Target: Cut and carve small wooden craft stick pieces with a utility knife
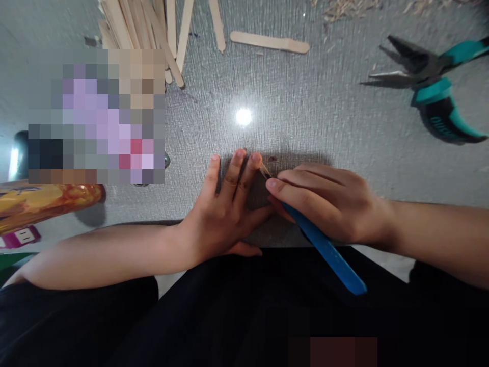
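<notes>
My left hand (225, 204) rests on the grey textured tabletop with its fingers stretched out, some of them spread. Whatever may lie under its fingertips is hidden. In my right hand (332, 201) is a blue utility knife (324, 250), its handle slanting down toward my lap. The narrow front end of the knife (264, 170) meets the tip of my left index finger; fine detail there is too small to tell. Just past that end, a small dark reddish speck (272, 159) lies on the table.
Several wooden craft sticks (130, 30) are heaped at the upper left, and one stick (269, 42) lies apart. Teal-handled pliers (428, 76) sit at the right, jaws parted. Wood shavings (351, 7) are scattered at the far edge. A yellow-orange packet (49, 201) lies left, beside a blurred-out patch.
</notes>
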A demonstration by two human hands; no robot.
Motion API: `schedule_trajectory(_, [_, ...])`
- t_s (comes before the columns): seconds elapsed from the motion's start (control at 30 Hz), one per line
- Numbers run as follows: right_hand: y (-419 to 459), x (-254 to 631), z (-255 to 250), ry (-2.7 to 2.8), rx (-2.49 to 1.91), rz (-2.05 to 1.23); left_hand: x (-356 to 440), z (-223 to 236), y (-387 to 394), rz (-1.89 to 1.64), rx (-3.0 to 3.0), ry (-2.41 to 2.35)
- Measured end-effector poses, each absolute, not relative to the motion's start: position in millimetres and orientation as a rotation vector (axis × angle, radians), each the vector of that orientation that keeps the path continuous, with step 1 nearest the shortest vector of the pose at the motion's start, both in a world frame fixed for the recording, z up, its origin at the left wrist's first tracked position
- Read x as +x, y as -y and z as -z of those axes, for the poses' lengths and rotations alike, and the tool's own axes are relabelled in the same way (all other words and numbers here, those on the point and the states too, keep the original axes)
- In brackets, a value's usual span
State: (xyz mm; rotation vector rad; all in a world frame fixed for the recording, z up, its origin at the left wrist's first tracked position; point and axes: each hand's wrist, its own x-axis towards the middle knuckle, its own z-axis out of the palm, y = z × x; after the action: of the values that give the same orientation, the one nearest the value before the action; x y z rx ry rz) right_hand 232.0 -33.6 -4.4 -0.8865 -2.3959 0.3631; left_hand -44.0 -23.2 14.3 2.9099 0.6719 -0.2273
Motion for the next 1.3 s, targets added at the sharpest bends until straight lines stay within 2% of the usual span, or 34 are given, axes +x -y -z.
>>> schedule_trajectory(0.67, [34.1,229.5,-1.4,2.402,-0.851,-0.324,-44.4,-13.0,24.3,0.239,2.745,-0.699])
schedule_trajectory(1.3, [38.7,232.9,-4.0,2.478,-0.848,-0.25,-47.6,-8.2,25.3,0.247,2.839,-0.681])
